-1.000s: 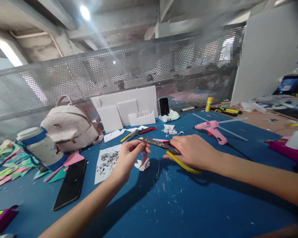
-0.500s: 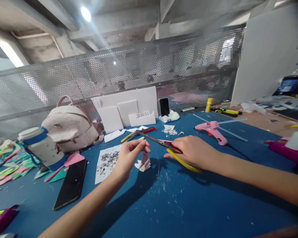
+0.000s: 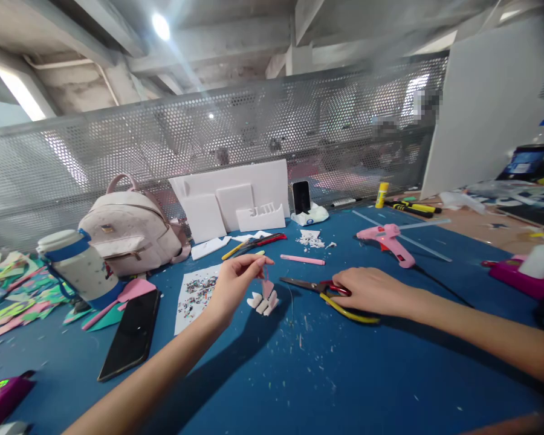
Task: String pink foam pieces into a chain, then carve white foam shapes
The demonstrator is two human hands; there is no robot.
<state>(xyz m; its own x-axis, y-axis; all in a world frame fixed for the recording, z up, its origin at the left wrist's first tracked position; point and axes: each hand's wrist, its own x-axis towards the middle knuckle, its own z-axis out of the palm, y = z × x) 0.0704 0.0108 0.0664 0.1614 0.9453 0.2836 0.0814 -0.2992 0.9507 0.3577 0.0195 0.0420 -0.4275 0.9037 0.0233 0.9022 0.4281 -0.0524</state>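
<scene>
My left hand (image 3: 239, 283) is closed in a pinch at the middle of the table. From its fingertips hangs a small pink piece (image 3: 267, 289), right above a cluster of small whitish, petal-like pieces (image 3: 262, 304); whether the two are joined I cannot tell. My right hand (image 3: 370, 291) is low over the table with its fingers curled on the handles of the scissors (image 3: 340, 298), which have one red and one yellow loop. The blades point left towards the cluster, slightly apart from it. A pink pen (image 3: 303, 260) lies just beyond the blades.
A pink glue gun (image 3: 392, 241) lies at right beside clear glue sticks. On the left are a black phone (image 3: 131, 335), a bottle (image 3: 79, 269) and a backpack (image 3: 129, 232). White boards (image 3: 204, 217) stand at the back. Paper with coloured bits (image 3: 193, 296) lies near my left hand.
My right hand has moved the scissors right and down to the table, away from my left hand. The pink pen is now fully in sight. My left hand has barely moved.
</scene>
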